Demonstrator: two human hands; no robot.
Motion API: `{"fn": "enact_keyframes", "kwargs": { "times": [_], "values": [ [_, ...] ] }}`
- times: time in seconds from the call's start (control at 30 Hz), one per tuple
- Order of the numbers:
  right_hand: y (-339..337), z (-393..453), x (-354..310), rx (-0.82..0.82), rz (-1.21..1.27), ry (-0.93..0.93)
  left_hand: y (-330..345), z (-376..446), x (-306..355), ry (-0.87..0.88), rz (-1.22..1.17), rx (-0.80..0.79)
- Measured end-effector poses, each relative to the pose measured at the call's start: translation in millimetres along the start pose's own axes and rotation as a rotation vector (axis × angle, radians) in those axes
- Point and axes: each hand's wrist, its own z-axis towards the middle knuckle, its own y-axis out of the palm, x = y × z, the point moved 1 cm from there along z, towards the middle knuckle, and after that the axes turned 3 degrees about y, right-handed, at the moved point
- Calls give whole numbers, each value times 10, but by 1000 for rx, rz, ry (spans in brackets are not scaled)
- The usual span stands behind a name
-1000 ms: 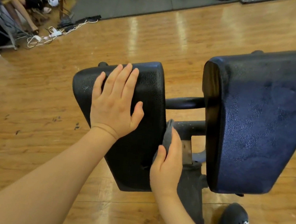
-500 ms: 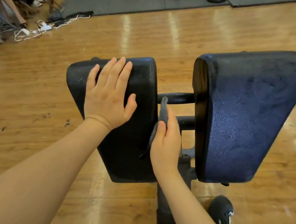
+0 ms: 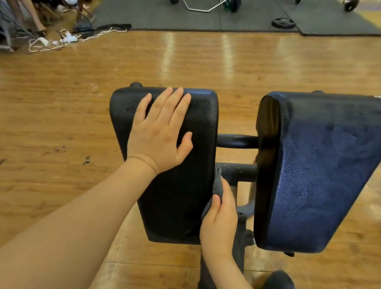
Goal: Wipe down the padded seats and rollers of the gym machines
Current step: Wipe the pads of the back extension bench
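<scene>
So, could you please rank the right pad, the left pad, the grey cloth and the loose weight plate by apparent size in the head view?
1. Right pad, largest.
2. Left pad, partly covered by the left hand.
3. Grey cloth, mostly hidden by the right hand.
4. Weight plate, far off, so unsure against the cloth.

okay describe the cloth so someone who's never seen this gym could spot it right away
Find the two black pads on the machine in the foreground. The cloth is in the gap between them, pressed by the right hand against the inner edge of the left pad. It is the only soft, grey, crumpled thing there.
</scene>
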Motion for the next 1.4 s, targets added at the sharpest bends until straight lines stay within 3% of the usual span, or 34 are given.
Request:
{"fn": "enact_keyframes", "kwargs": {
  "times": [0.17,0.33,0.43,0.53,0.63,0.83,0.93,1.07,1.17,1.23,1.4],
  "values": [
    [-81,334,-475,82,-14,-163,-47,2,-10,4,-49,-35],
    [22,774,-1286,-1,-79,-469,-182,-44,-105,-34,-229,-22],
    [311,1047,-1711,-179,-266,-621,-216,-236,-348,-275,-292,58],
    [752,1164,-1957,-497,-617,-562,-167,-459,-524,-494,-394,-22],
    [960,1086,-2011,-500,-985,-600,-77,-614,-524,-541,-580,-135],
    [780,934,-1703,-425,-842,-998,38,-680,-389,-673,-830,-82],
    [638,836,-1503,-463,-929,-1170,78,-691,-389,-674,-878,-58],
    [576,917,-1595,-579,-895,-1194,113,-723,-381,-697,-927,-36],
    [825,1024,-1892,-471,-769,-952,121,-715,-371,-716,-960,-36],
    [1010,1060,-1947,-463,-831,-834,118,-727,-348,-723,-967,-40],
    [956,910,-1768,-417,-801,-1011,143,-736,-325,-745,-1040,-24]
  ]
}}
